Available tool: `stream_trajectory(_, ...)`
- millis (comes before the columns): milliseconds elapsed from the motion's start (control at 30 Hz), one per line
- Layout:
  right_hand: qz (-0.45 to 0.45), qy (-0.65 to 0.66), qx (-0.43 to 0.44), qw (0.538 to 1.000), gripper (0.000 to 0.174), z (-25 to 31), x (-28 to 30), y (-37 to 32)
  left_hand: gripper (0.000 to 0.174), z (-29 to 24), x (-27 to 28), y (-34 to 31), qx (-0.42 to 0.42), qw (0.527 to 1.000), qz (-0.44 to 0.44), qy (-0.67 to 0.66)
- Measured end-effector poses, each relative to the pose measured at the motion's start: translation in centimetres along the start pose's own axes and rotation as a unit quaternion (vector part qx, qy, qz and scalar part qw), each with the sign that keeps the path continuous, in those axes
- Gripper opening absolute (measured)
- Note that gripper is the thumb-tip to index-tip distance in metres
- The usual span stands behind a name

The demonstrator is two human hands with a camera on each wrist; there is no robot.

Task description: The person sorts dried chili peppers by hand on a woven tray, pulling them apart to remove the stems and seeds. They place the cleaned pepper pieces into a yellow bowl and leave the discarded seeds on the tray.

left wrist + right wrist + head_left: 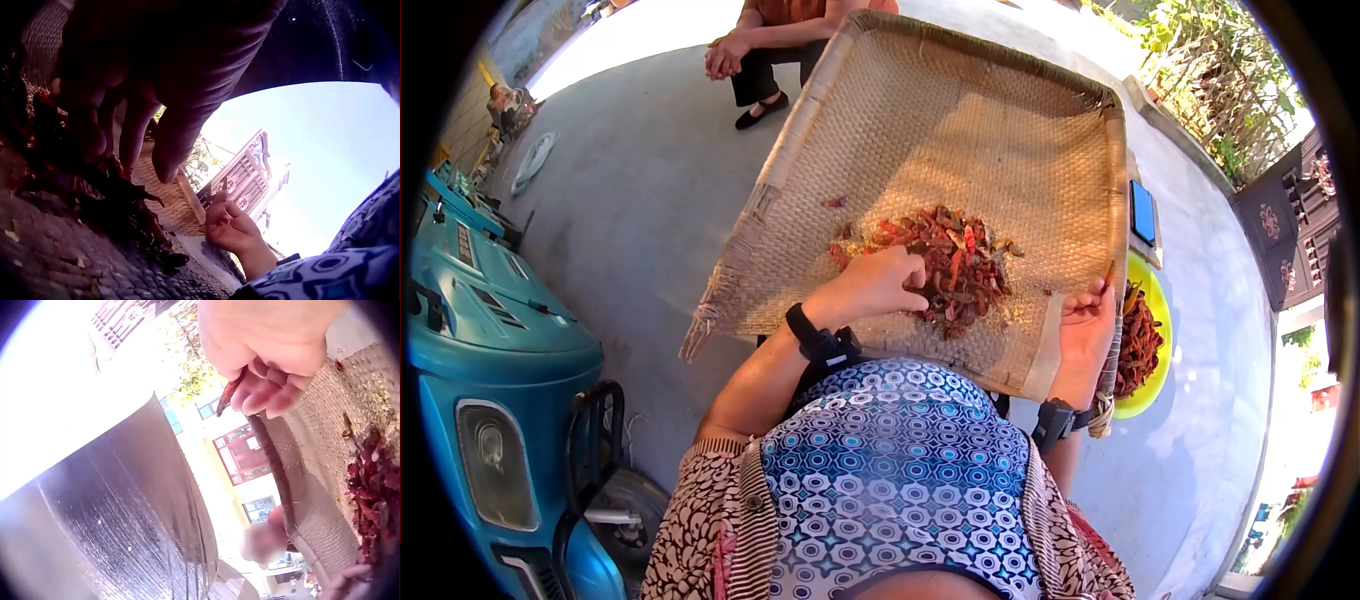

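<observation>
A heap of dried red chilies lies on a woven bamboo tray, toward its near side. My left hand is at the heap's left edge, fingers bent down among the chilies. The left wrist view shows its thumb apart from the fingers, with nothing pinched between them. By the tray's right rim, my right hand pinches a single dried chili between thumb and fingers. This chili points outward past the rim in the right wrist view.
A yellow-green basin of dried chilies stands right of the tray, below a phone. Beyond the tray sits another person. A teal vehicle is at left on the concrete floor.
</observation>
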State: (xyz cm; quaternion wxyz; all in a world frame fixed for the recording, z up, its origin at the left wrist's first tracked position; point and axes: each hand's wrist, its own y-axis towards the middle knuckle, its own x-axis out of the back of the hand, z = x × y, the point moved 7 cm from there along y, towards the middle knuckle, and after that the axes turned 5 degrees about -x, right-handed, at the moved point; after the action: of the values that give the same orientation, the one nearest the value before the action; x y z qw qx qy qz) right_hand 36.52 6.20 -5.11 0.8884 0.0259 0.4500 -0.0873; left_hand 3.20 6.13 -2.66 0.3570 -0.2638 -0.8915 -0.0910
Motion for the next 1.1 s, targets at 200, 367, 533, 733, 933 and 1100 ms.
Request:
stream_trajectory(200, -0.063, -0.114, -0.05, 0.99, 0.028, -0.2, -0.9, -1.7, 0.015, 1.6, -1.9, 0.2, -0.035, 0.991, -0.002, 0.127)
stream_trajectory(367, 0.158, -0.517, -0.203, 0.816, 0.028, -7.9, -7.8, -4.6, 0.011, -1.0, -0.4, 0.4, -0.06, 0.991, -0.064, 0.099)
stream_trajectory(533, 0.208, -0.581, -0.303, 0.726, 0.028, -11.5, -9.6, -5.7, 0.013, -3.2, -0.6, 0.4, -0.097, 0.99, -0.093, 0.037)
stream_trajectory(733, 0.142, -0.546, -0.272, 0.779, 0.026, -9.7, -7.5, -4.7, 0.02, -1.1, 2.5, 0.0, -0.003, 0.996, -0.079, -0.046)
stream_trajectory(933, -0.047, -0.289, -0.063, 0.954, 0.028, -0.8, -2.7, -1.4, 0.018, 5.6, 5.0, -2.3, 0.053, 0.973, -0.132, 0.18)
stream_trajectory(1100, -0.036, 0.031, 0.021, 0.999, 0.028, 3.4, -0.2, -0.4, 0.017, 7.0, 4.5, -1.9, 0.094, 0.972, -0.109, 0.188)
